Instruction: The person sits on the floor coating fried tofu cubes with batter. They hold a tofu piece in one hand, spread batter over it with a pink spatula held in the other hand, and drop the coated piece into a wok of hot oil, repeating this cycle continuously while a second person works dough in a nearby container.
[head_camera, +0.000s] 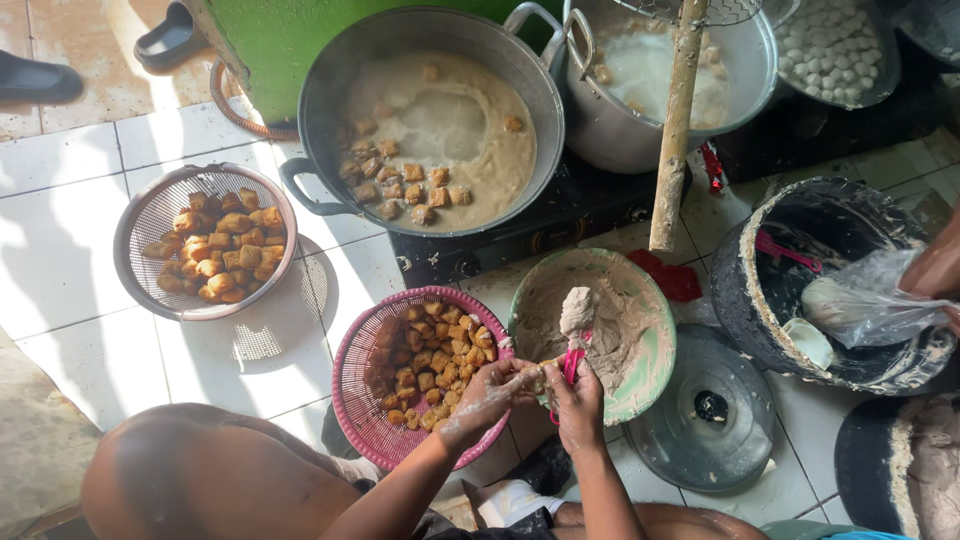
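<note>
My left hand (488, 398) pinches a soft fried tofu cube (530, 377); my right hand (578, 400) grips a paste-laden pink spatula (574, 352). Fragile; hold by its sides.

Left hand (492, 395) pinches tofu piece (530, 376); right hand (578, 400) grips paste-loaded pink spatula (574, 345) over green bowl (650, 375).

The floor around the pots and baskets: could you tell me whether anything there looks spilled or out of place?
Yes. A pot lid lies flat on the tiled floor beside the green bowl, not on any pot. The black bucket has dried paste smeared along its rim. Both hands, left hand and right hand, are coated in paste.
</note>
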